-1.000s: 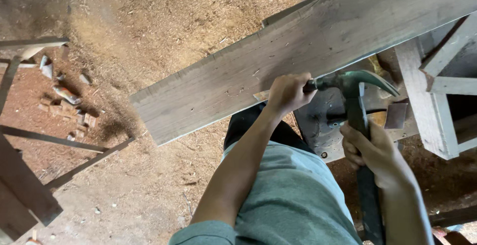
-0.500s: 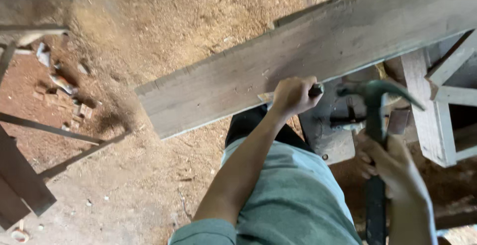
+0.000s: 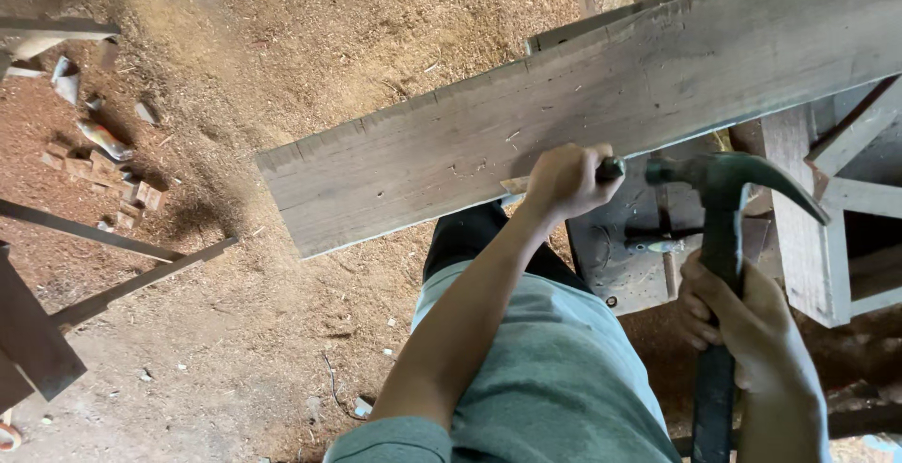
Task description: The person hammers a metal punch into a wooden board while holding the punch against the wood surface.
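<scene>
weathered grey-brown plank (image 3: 601,115), dark green claw hammer (image 3: 723,238), grey-green shirt (image 3: 554,378), black trousers (image 3: 474,238), tan sawdust floor (image 3: 282,40), reddish wood scraps (image 3: 113,177)

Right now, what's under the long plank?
Under the plank: sawdust floor, wooden frame at right. The left hand grips a chisel at its near edge; the supports beneath are covered.

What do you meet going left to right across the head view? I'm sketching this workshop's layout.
Wood scraps → free end of the plank → left hand gripping a chisel → hammer → right hand on its handle.
</scene>
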